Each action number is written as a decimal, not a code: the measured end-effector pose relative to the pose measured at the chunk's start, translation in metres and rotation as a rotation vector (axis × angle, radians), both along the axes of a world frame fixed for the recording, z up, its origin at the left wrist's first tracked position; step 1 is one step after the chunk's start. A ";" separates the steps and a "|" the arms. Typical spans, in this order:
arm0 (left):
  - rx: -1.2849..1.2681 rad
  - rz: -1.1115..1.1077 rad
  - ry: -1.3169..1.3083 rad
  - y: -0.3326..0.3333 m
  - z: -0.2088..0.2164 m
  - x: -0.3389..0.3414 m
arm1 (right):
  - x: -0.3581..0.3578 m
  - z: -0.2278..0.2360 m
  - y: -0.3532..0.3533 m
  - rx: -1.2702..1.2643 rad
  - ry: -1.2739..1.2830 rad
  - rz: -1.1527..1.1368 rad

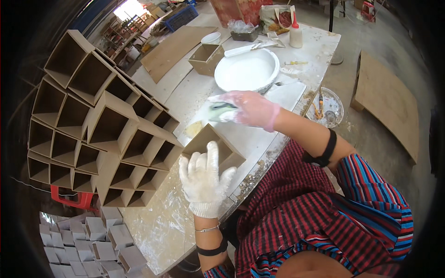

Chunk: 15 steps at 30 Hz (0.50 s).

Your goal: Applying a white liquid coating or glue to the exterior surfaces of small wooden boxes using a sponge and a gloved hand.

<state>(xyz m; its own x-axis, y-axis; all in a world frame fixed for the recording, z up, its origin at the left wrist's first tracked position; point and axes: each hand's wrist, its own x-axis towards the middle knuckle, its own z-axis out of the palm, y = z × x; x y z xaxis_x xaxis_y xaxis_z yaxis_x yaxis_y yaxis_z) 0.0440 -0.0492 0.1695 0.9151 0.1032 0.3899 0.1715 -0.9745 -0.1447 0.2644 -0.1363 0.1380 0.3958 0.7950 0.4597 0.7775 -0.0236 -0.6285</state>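
Note:
My left hand (202, 178), in a white knitted glove, grips the near side of a small open brown board box (225, 151), one finger reaching over its edge. In a pink glove smeared with white, my right hand (254, 109) holds a pale green sponge (219, 112), also coated white, just above the worktable beyond the box. The hidden undersides of both hands do not show. A basin (218, 79) of white paste stands just past my right hand, with a white-smeared flat blade (250, 48) across its far rim. A yellowish pad (193, 129) lies near the box.
Stacked open boxes (99, 155) rise at the left, with grey ones (88, 241) below them. Another brown box (204, 59), a red-tipped squeeze bottle (295, 34) and a red container (236, 11) are on the table. A tub with tools (330, 109) sits beyond the table's right edge.

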 end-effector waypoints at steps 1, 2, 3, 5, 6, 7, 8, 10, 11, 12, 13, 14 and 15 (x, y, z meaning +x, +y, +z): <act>0.042 0.013 -0.073 0.006 -0.014 -0.003 | 0.000 0.003 0.010 -0.010 -0.058 0.009; 0.011 0.033 -0.055 0.009 -0.024 -0.007 | -0.004 0.009 0.018 -0.074 -0.051 0.047; -0.021 0.056 -0.039 0.012 -0.034 -0.010 | -0.008 0.017 0.025 -0.140 -0.047 0.089; -0.087 0.098 0.000 0.012 -0.038 -0.013 | -0.016 0.020 0.028 -0.200 -0.077 0.118; -0.128 0.123 0.019 0.010 -0.036 -0.012 | -0.023 0.015 0.023 -0.200 -0.116 0.111; -0.169 0.147 0.039 0.009 -0.035 -0.011 | -0.031 0.010 0.016 -0.199 -0.154 0.105; -0.169 0.140 0.034 0.009 -0.034 -0.009 | -0.041 0.015 -0.001 -0.215 -0.173 0.108; -0.173 0.111 0.033 0.008 -0.033 -0.008 | -0.058 0.018 -0.035 -0.221 -0.163 0.128; -0.168 0.110 0.030 0.009 -0.035 -0.010 | -0.063 0.016 -0.047 -0.206 -0.137 0.156; -0.163 0.114 0.020 0.009 -0.036 -0.012 | -0.065 0.016 -0.055 -0.190 -0.116 0.188; -0.157 0.117 0.011 0.009 -0.038 -0.014 | -0.063 0.019 -0.058 -0.190 -0.155 0.242; -0.166 0.126 0.034 0.009 -0.036 -0.014 | -0.060 0.024 -0.062 -0.190 -0.193 0.287; -0.176 0.137 0.057 0.008 -0.034 -0.013 | -0.056 0.029 -0.063 -0.190 -0.231 0.334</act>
